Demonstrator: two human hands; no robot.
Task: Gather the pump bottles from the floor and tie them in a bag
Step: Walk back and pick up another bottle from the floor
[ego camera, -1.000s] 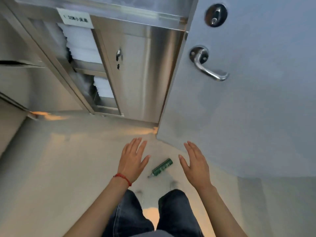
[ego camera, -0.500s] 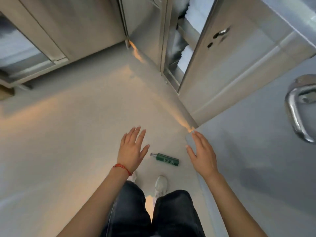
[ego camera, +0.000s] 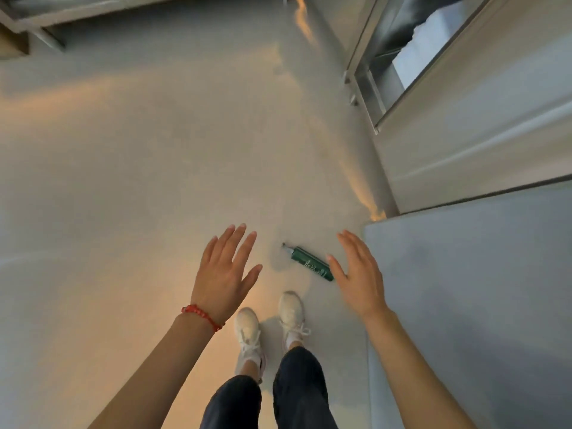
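A dark green pump bottle (ego camera: 311,263) lies on its side on the pale floor (ego camera: 154,181), just ahead of my white shoes, its pump end pointing up and left. My left hand (ego camera: 224,270), with a red bracelet at the wrist, hovers open to the left of the bottle. On the bottle's right, my right hand (ego camera: 359,270) is open with fingers spread, its thumb overlapping the bottle's base in the view. Neither hand holds anything. No bag is in view.
A grey door (ego camera: 464,289) stands close on the right, its edge beside my right hand. Behind it runs a stainless steel cabinet (ego camera: 464,119) with an open section. Another metal unit (ego camera: 46,13) lines the top left.
My view has swung left and tilted down, so the door handle has left the frame and my shoes show. The bottle stays on the floor. Both hands remain open, the right now nearer the bottle.
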